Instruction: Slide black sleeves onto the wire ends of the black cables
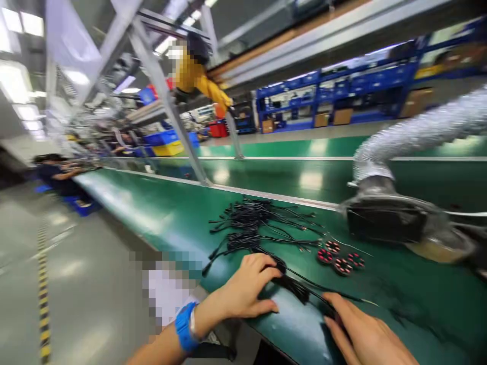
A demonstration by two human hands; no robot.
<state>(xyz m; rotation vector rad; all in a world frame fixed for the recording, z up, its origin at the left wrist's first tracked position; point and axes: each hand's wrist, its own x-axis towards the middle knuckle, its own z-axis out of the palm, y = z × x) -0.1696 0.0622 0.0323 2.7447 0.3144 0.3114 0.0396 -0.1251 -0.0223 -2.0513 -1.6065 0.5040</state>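
A pile of black cables [249, 218] with stripped wire ends lies on the green bench. My left hand [251, 284] is at the near edge of the pile, its fingertips against a coiled bundle of black cable [294, 286]. The left thumb stands apart from the fingers, with no cable visible between them. To the right, my right hand [361, 329] has thumb and fingers closed around a black cable that runs from the bundle; the fingertips partly hide it. Several small round parts [343, 266] with copper-red segments around a ring lie beyond my right hand.
A silver flexible duct [414, 134] ends in a hood [391, 220] at the back right. Metal posts [171, 101] rise from the green bench [152, 203]. Blue shelving [335, 91] stands beyond. People [53, 170] sit farther along the bench on the left.
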